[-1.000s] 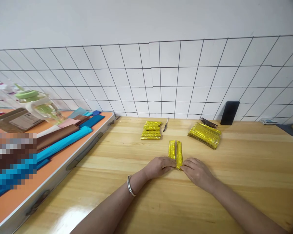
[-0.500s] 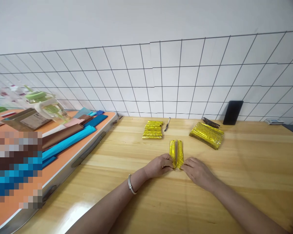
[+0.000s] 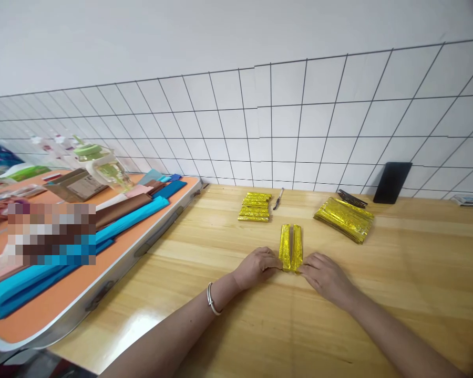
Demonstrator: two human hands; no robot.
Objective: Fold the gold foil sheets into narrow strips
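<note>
A small sheet of shiny gold foil paper (image 3: pixel 285 247) lies upright before me on the wooden table, its two side strips folded inward with a narrow dark gap between them. My left hand (image 3: pixel 259 266) pinches its lower left edge, fingers curled together. At the lower right corner, the fingertips of my right hand (image 3: pixel 324 274) press on the foil, also closed. Just beyond sits a group of folded gold foil strips (image 3: pixel 254 207), laid overlapping. To the right is a thick stack of flat gold foil sheets (image 3: pixel 345 219).
A pen (image 3: pixel 278 199) lies beside the folded strips. Behind the stack are a dark clip-like object (image 3: pixel 351 199) and a black phone (image 3: pixel 392 182) leaning on the wall. On the left, an orange-topped table (image 3: pixel 35 320) carries blue rolls (image 3: pixel 134 216), a cardboard box (image 3: pixel 77 186) and a green-lidded bottle (image 3: pixel 98 160).
The view has swung left, so everything on the tables sits farther right. Both hands stay at the foil's lower edges, and its two folded strips look closer together.
</note>
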